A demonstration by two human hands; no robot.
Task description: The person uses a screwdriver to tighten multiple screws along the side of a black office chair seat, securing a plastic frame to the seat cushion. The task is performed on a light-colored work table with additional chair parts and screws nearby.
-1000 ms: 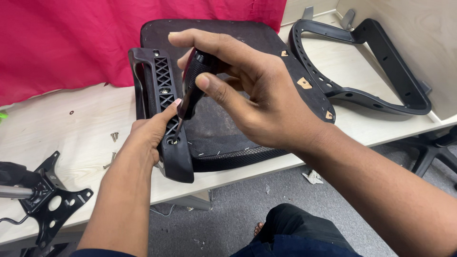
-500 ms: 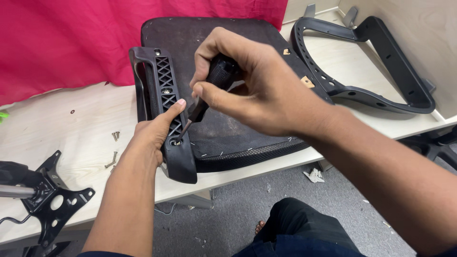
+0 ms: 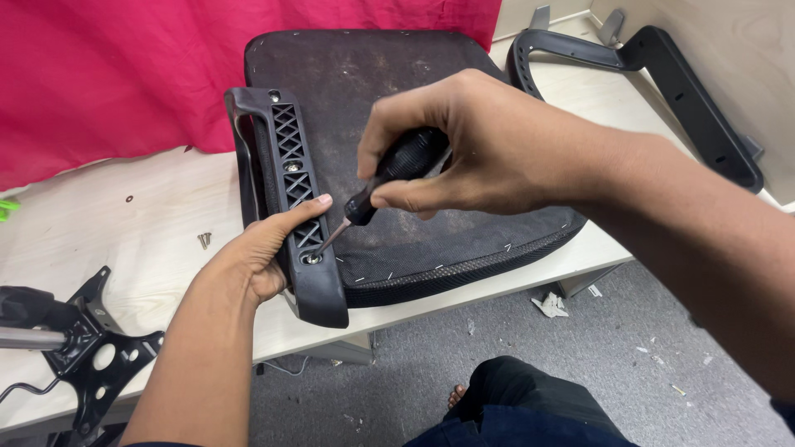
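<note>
From the head view, the left hand (image 3: 257, 261) wraps the black armrest bracket (image 3: 291, 203) standing against the seat cushion (image 3: 397, 141) on the pale surface (image 3: 141, 240). The right hand (image 3: 489, 149) is closed around a black screwdriver (image 3: 389, 170), its tip at the bracket's lowest screw (image 3: 312, 259).

Red cloth (image 3: 116, 74), metal bracket (image 3: 91, 364), screws (image 3: 204, 240)

a pale wooden bench (image 3: 157, 223) carries a dusty black seat cushion (image 3: 414, 108), overhanging the front edge. a curved black frame (image 3: 662, 74) lies at the far right, a black metal bracket (image 3: 91, 356) at the near left, and 2 loose screws (image 3: 204, 240) between.
</note>
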